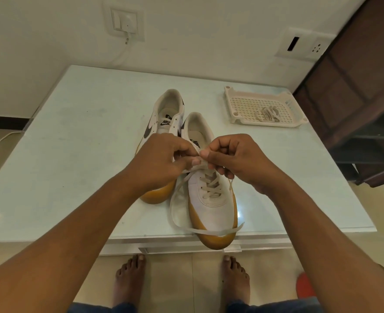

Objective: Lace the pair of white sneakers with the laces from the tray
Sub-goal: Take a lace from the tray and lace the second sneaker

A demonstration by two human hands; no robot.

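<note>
I'm mid-lacing near sneaker point(211, 206), front edge of table point(73, 132). My left hand point(164, 159) and right hand point(238, 159) both pinch its lace point(204, 231). Next, I reckon: feed tip through next eyelet (far sneaker point(168, 105) unlaced, spare lace point(268, 114) in tray point(229, 102)).

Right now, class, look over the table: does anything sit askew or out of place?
Yes. The half-laced white sneaker with the tan sole pokes its toe past the pale glass table's near edge, and its loose flat white lace trails across that toe.

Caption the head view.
Left hand and right hand pinch a lace over the nearer sneaker; spare lace in tray.
</note>
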